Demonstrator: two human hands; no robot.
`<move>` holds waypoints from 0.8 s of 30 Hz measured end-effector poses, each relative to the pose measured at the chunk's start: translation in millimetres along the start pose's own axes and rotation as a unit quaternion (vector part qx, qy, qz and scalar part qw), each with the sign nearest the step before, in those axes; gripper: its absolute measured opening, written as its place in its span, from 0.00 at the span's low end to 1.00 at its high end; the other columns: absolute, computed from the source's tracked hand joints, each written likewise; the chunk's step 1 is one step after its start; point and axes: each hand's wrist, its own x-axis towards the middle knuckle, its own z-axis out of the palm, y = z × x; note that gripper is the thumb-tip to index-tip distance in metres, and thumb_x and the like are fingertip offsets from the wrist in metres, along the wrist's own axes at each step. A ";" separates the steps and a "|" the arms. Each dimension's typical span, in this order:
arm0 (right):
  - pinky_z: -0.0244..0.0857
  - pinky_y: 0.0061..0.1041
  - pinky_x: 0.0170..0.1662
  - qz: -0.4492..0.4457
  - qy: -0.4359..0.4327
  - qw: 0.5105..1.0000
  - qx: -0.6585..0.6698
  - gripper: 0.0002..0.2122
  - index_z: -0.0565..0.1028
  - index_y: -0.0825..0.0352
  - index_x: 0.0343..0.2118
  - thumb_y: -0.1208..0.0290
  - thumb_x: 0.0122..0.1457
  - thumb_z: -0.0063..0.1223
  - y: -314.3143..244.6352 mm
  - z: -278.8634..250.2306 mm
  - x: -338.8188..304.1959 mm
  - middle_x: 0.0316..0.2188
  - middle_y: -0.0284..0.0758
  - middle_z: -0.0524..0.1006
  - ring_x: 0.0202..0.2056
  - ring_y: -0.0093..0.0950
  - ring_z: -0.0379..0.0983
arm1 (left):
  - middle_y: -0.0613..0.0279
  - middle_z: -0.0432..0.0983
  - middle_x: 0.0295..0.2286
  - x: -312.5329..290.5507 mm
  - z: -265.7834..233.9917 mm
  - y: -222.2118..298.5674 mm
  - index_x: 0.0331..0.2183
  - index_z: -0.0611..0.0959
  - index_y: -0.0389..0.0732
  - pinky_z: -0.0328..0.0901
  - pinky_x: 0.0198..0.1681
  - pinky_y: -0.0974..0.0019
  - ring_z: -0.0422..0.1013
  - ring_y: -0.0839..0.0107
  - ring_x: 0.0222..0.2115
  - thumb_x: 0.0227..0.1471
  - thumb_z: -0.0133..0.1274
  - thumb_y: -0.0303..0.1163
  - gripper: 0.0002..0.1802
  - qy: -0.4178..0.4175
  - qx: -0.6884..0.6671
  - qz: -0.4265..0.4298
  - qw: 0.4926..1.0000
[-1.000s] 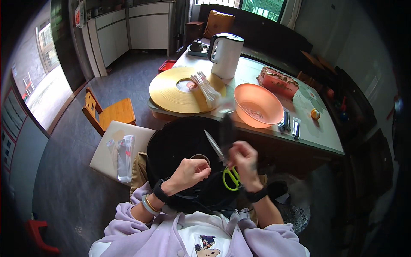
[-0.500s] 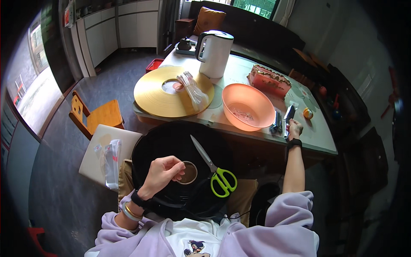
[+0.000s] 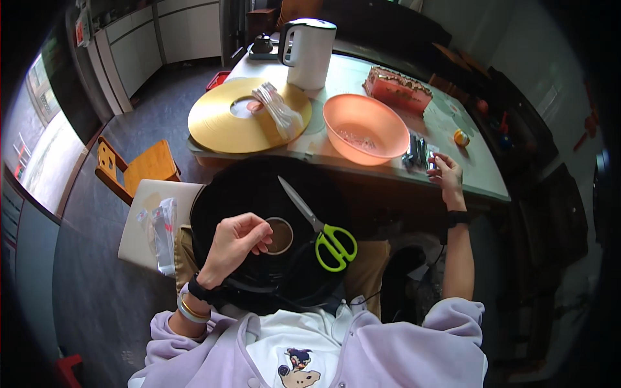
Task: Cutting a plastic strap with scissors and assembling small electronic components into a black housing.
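My left hand [image 3: 236,244] is closed, thumb and fingertips pressed together, above a large round black disc [image 3: 226,184] at my lap. Whether anything small sits in that pinch cannot be made out. Just right of its fingertips is a small pale-rimmed ring [image 3: 290,226] around a brown centre. Scissors with lime-green handles [image 3: 334,247] lie on the disc, their blades pointing away to the upper left. My right hand [image 3: 447,174] hovers at the table's near edge with its fingers apart and nothing visible in them. Beside it lie dark slim packets [image 3: 417,154] in clear wrapping.
On the table [image 3: 482,178] stand an orange bowl [image 3: 369,123] with small bits inside, a flat gold reel [image 3: 220,126] bearing a white bundle [image 3: 278,113], a white kettle [image 3: 312,55] and a pink box [image 3: 396,92]. Clear bags [image 3: 165,236] lie on a pale seat [image 3: 139,242] at left.
My right hand has let go of the dark packet, which now lies with the others beside the bowl. My left hand keeps its pinch. The whole view has tilted down slightly.
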 end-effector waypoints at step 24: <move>0.67 0.14 0.27 0.038 -0.234 0.966 -0.103 0.08 0.74 0.70 0.37 0.72 0.58 0.46 -20.5 7.9 -176.5 0.29 0.33 0.77 0.26 0.18 0.72 | 0.63 0.75 0.21 -4.8 10.8 9.6 0.30 0.78 0.34 0.66 0.24 0.79 0.72 0.79 0.21 0.55 0.49 0.31 0.09 -0.009 0.011 0.029 0.999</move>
